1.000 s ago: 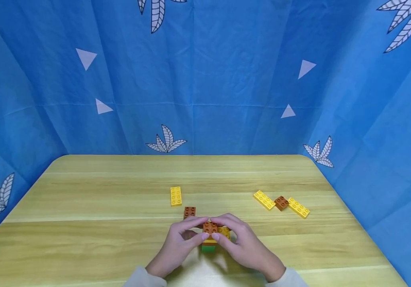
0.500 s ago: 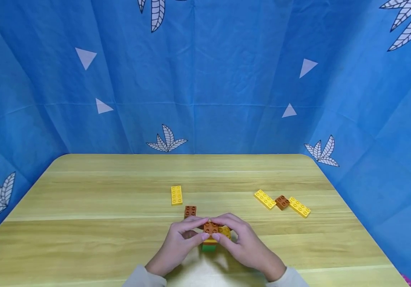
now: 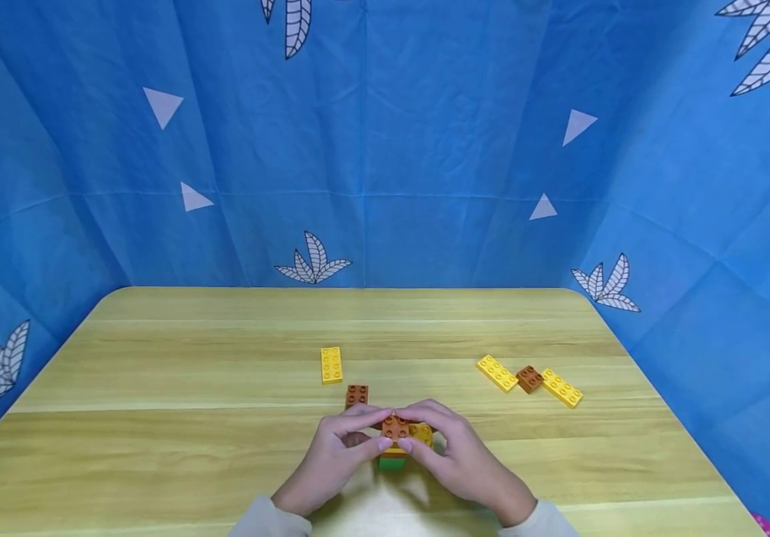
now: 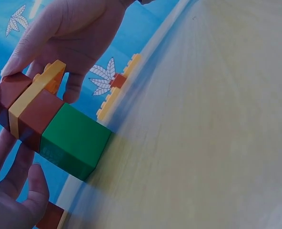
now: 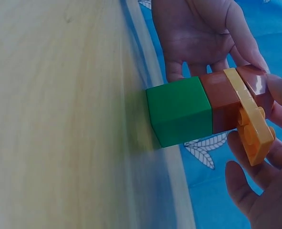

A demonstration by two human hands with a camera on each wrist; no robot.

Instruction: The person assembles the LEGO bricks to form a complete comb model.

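Observation:
A small stack of toy building bricks stands on the table in front of me. Its base is a green block (image 5: 181, 112), with a brown brick (image 4: 41, 117) above that. Over these lies a thin yellow brick (image 5: 249, 117), which juts out to the right with studs showing. On top sits another brown brick (image 3: 395, 427). My left hand (image 3: 336, 456) pinches this top brick from the left between thumb and fingertips. From the other side my right hand (image 3: 457, 456) grips the same brick, its thumb close to the left thumb. The yellow overhang lies under the right hand's arch.
Just beyond my left hand lies a loose brown brick (image 3: 357, 394), with a yellow brick (image 3: 331, 365) farther back. To the right, a brown brick (image 3: 529, 379) sits between two yellow bricks, the nearer-left (image 3: 497, 373) and the right one (image 3: 562, 388). A blue curtain (image 3: 425, 149) surrounds the table.
Both hands and the stack keep almost the same place. The head view has shifted slightly, and a bit of pink has come in at the lower right edge.

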